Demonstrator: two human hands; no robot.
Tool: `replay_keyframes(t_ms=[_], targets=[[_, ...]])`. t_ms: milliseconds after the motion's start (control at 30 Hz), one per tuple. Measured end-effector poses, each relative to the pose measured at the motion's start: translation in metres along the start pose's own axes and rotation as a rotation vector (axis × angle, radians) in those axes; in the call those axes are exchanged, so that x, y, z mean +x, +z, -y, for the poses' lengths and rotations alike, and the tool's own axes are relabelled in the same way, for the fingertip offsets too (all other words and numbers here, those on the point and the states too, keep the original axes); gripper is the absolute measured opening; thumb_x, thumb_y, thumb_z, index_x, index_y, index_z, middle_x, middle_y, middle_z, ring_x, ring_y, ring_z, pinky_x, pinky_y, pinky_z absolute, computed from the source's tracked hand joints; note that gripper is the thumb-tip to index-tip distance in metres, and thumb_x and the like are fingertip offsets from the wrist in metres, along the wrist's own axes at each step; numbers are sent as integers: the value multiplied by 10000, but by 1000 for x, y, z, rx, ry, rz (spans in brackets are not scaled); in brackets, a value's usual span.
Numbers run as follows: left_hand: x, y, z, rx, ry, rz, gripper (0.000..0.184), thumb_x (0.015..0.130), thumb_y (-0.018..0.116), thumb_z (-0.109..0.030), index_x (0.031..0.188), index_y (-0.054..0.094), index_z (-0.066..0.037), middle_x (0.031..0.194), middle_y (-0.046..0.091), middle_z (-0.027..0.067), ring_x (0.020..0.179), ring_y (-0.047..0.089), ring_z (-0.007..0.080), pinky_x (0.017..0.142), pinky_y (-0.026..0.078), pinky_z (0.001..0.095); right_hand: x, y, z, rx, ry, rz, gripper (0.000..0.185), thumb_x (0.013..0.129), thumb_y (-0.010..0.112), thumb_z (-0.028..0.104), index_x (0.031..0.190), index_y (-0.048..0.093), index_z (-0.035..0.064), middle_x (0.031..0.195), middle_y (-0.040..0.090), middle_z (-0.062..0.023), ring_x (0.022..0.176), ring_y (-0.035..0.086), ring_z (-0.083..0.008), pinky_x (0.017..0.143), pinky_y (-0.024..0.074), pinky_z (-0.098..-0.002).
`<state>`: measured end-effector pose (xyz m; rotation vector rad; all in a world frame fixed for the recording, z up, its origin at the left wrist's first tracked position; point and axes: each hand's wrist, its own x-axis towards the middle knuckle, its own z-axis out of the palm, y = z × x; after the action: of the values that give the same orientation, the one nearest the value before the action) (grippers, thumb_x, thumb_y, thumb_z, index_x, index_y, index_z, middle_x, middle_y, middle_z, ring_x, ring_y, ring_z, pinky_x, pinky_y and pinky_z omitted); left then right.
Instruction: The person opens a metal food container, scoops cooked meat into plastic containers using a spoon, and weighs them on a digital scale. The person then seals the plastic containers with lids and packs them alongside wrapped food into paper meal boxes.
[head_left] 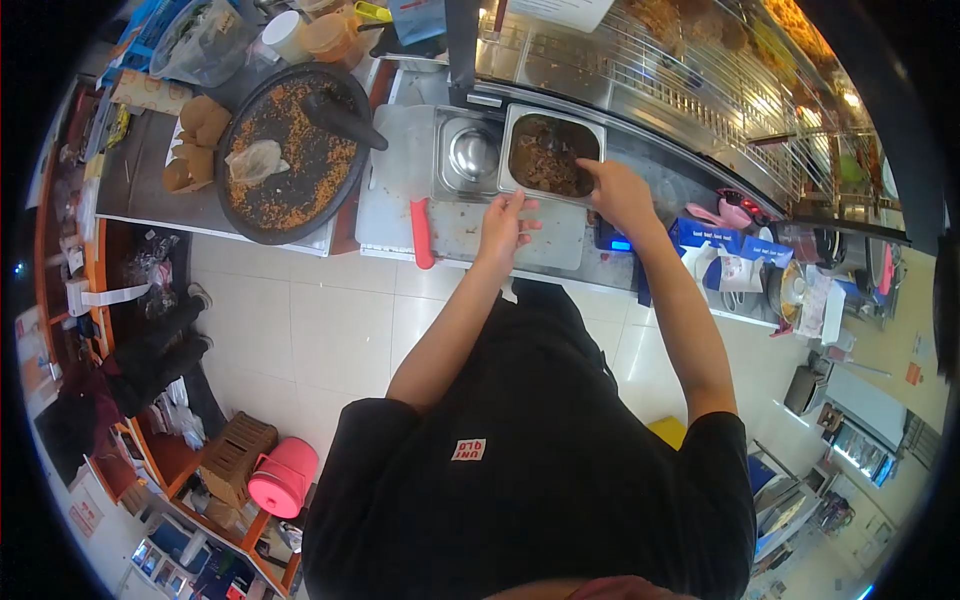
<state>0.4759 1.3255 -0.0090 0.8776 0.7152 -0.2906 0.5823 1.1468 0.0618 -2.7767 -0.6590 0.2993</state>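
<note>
A square metal pan (508,165) holds dark brown, shredded food (548,165) with some liquid. My right hand (620,195) is closed at the pan's right rim, its fingertips reaching just over the edge. At the pan's front left corner is my left hand (507,232), fingers apart, with a fingertip at or near the rim. To the left of the pan stands a second metal pan (450,185) with a shiny round shape inside. Both pans are on a pale cutting board (390,215). A knife with a red handle (421,235) lies on the board's front left.
A large black mortar (235,205) with crumbs, a pestle (340,120) and a crumpled plastic bag (257,162) sits left. Behind is a glass display case (640,90). Blue and white boxes (725,245) stand right. A pink bucket (285,478) is on the floor; another person's legs (165,340) show left.
</note>
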Motion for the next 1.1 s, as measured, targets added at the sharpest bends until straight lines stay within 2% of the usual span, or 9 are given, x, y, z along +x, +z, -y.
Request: replay_keyframes(t_ms=[167,267,467,567,667,767,867,967,1100], targets=[[7,-4,4,6,40,22,260,1000,569,-386,1076,521,-142,1083,677,16,739,638,111,588,434,239,9,-10,16,93,-19,325,476,769,549,60,1213,693,155,945,709,-191,926,668,-376,826,527,-476],[6,-5,8,21,31,27,259,999,574,-384,1083,529,-143,1079,680,16,732,640,108,577,430,233,14,-9,13,147,-38,379,458,778,541,58,1202,700,125,831,712,-168,815,696,-335,737,549,-433],[4,-8,13,45,38,25,252,1000,577,-380,1080,551,-142,1060,690,14,731,641,100,578,434,230,25,-8,-2,1043,428,630,449,882,487,33,1320,582,1,714,577,-4,545,466,-54,467,368,-243],[4,-7,11,56,37,20,249,1002,575,-375,1072,553,-138,1052,691,15,729,640,99,579,435,229,17,-9,-15,1235,525,594,440,881,489,55,1306,600,25,708,562,20,505,376,-46,430,287,-252],[5,-8,13,64,49,20,249,1005,569,-369,1064,551,-128,1044,691,17,729,641,100,575,434,229,4,-5,-13,1010,400,425,417,870,509,61,1268,631,24,712,595,-7,524,447,-69,444,341,-271],[4,-7,12,69,58,20,253,1007,565,-367,1055,548,-120,1037,690,19,730,642,102,573,434,230,-2,17,-12,377,-41,43,397,861,526,77,1232,654,11,721,621,-28,558,512,-91,466,385,-288],[5,-6,12,83,53,28,257,1007,564,-370,1053,546,-118,1033,689,19,729,641,101,578,434,229,0,45,-17,168,-241,-34,380,849,525,81,1188,676,2,730,639,-55,564,553,-118,497,430,-303],[3,-4,11,89,62,31,258,1007,564,-374,1051,546,-120,1030,689,18,729,640,98,585,432,226,9,7,11,689,161,444,388,876,510,79,1230,643,-10,723,616,-44,505,492,-98,451,394,-283],[4,-7,12,79,87,25,263,1006,564,-383,1047,550,-123,1029,688,13,734,642,94,592,430,222,11,8,-9,1337,512,570,428,926,448,36,1341,531,-27,730,554,-21,462,371,-41,386,289,-215]])
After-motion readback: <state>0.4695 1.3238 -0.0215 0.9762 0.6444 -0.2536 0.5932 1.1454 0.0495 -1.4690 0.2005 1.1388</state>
